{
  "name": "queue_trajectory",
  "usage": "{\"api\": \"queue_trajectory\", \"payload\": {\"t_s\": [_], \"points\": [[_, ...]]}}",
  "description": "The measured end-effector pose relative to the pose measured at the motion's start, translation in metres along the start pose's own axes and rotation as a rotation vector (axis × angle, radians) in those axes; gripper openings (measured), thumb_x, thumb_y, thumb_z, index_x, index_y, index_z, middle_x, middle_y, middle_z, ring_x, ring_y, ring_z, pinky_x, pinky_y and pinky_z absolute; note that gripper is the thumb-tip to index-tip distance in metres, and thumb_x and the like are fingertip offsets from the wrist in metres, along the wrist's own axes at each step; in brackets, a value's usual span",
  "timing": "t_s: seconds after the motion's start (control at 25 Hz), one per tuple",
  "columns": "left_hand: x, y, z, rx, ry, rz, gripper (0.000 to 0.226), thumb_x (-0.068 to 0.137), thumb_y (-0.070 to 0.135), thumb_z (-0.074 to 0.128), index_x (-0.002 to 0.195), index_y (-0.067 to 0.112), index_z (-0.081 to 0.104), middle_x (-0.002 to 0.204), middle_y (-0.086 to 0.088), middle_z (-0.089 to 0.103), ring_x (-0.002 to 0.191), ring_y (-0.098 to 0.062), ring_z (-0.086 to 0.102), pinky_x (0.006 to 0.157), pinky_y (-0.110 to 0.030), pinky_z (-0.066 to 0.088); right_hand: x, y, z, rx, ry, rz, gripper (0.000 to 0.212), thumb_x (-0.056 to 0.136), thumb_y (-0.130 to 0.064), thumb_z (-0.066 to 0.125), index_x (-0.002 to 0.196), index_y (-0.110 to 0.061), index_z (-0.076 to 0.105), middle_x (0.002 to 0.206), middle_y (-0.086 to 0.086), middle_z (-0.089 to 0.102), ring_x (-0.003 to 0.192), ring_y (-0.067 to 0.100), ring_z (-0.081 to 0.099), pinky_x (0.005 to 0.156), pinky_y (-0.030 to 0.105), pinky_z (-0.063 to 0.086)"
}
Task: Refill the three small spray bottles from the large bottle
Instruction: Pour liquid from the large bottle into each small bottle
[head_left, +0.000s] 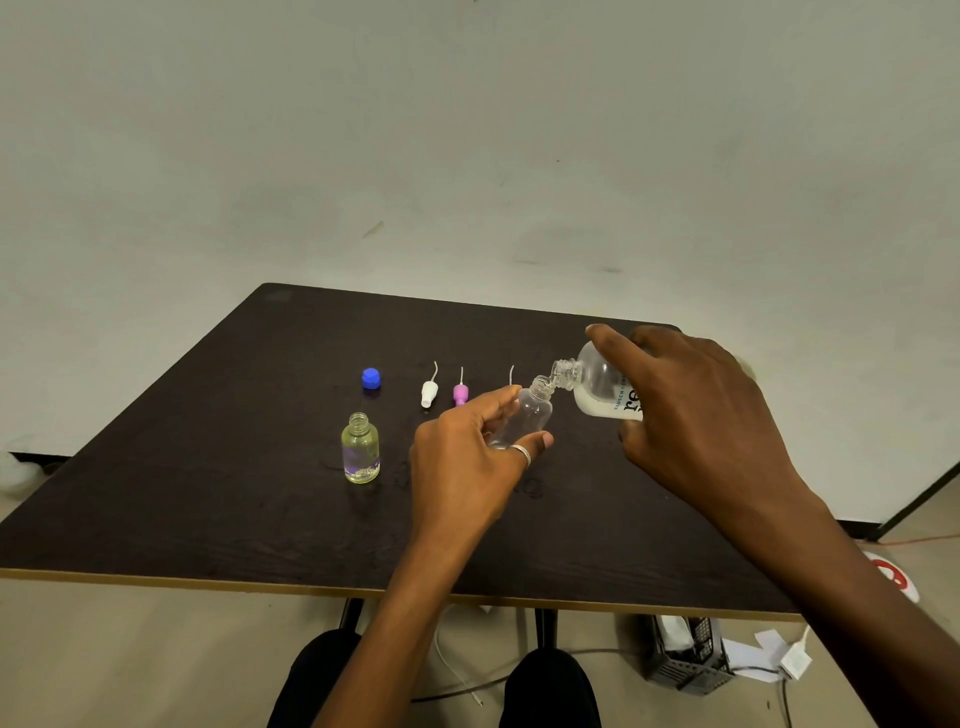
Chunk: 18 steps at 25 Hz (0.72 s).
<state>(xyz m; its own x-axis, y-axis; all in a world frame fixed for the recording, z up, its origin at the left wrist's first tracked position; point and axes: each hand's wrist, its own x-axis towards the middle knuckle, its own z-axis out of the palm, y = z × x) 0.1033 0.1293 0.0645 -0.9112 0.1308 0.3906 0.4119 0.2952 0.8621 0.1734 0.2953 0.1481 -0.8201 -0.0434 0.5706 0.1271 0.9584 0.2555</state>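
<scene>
My right hand grips the large clear bottle, tipped to the left so that its open neck meets the mouth of a small clear bottle. That small bottle leans to the right in my left hand. A second small bottle, uncapped and filled with yellowish liquid, stands upright on the dark table to the left. Behind it lies a blue cap. A white spray top and a pink spray top lie further back, and the thin tube of another top shows behind my left hand.
The table's front edge runs across the lower part of the view, with my knees below it. On the floor at the right sit a dark crate, white paper and cables. A pale wall stands behind the table.
</scene>
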Motion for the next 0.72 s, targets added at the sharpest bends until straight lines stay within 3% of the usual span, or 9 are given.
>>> {"api": "queue_trajectory", "payload": {"t_s": [0.12,0.72], "points": [[0.0002,-0.0007,0.0003,-0.004,0.003,-0.006,0.059,0.069,0.041,0.087,0.124,0.032,0.068,0.111,0.014,0.073,0.099,0.004,0.066,0.091,-0.021,0.055,-0.0001,0.0001,-0.0001,0.003,-0.002,0.001,0.079,0.060,-0.011,0.079,0.133,-0.025,0.052,0.103,0.005,0.066,0.091,0.032,0.062,0.078,0.040,0.050],[-0.0004,0.0015,-0.0010,-0.010,0.002,0.011,0.058,0.071,0.041,0.086,0.124,0.030,0.068,0.112,0.014,0.073,0.100,0.005,0.066,0.090,-0.018,0.054,0.0006,0.0014,-0.0002,0.011,0.003,-0.008,0.079,0.060,-0.009,0.076,0.134,-0.024,0.051,0.102,0.005,0.065,0.092,0.032,0.061,0.078,0.040,0.049]]}}
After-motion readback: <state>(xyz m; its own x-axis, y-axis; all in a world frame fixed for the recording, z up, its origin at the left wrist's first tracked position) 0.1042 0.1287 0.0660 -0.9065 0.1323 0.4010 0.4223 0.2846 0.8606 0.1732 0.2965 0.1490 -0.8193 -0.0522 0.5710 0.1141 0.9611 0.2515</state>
